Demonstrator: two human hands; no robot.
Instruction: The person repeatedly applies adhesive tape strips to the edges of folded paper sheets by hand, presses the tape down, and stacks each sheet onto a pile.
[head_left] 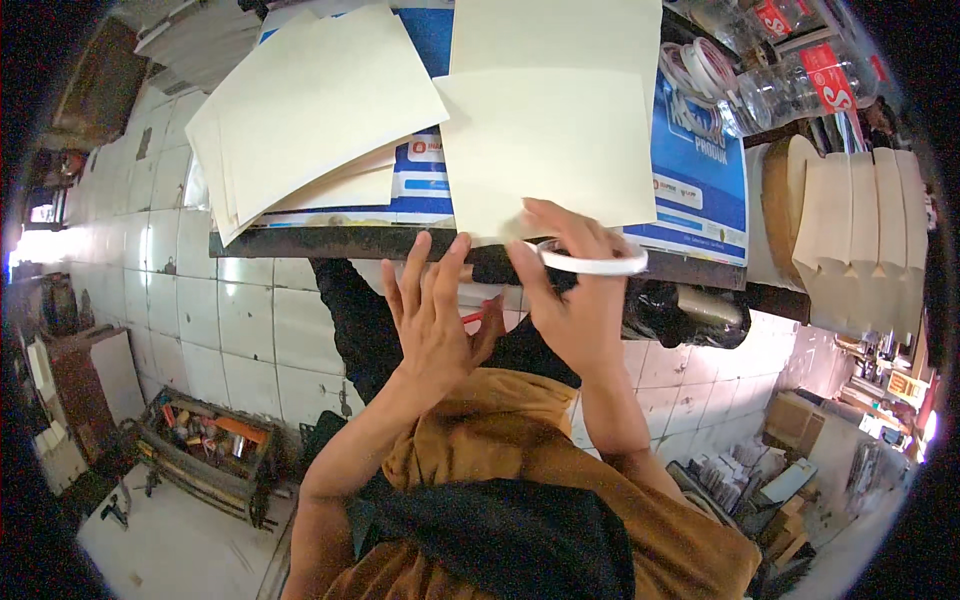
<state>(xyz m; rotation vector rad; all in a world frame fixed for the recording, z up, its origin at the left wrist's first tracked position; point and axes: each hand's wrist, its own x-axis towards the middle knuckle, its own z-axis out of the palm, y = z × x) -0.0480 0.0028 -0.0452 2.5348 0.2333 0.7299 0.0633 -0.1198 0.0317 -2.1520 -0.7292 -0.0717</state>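
A cream sheet of paper (545, 150) lies on the table, its lower edge at the table's front edge. My right hand (580, 290) bends over that edge, fingertips on the paper, and a narrow white tape roll (598, 264) is held in it. Just left of it, my left hand (435, 315) has its fingers stretched up toward the table edge, touching or nearly touching it. A slim red thing (478, 317) shows behind the left thumb; whether the hand touches it I cannot tell.
A fanned stack of cream sheets (320, 110) lies at the left over a blue printed sheet (700, 190). More tape rolls (700, 75) and a clear plastic bottle (800, 90) are at the back right. Folded paper bundles (865, 225) stand at the right. A toolbox (210, 440) sits lower left.
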